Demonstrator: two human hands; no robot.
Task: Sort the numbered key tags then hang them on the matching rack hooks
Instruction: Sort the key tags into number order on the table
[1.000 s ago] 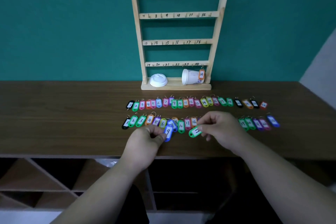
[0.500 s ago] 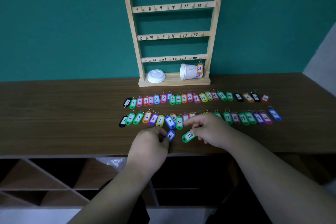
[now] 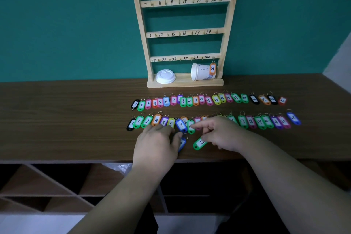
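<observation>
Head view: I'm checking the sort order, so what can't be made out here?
In the head view:
Blue tag: number hidden under the left hand.
Near-row tags between 10 and 17: covered by the right hand.
Green tag: number partly under the right hand.
Rack: top rail cut off by the upper edge.
Either hand's grip: fingers hide the contact.

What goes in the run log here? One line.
sorting | left hand by blue tag | right hand on green tag | orange tag 24 hangs on rack
</observation>
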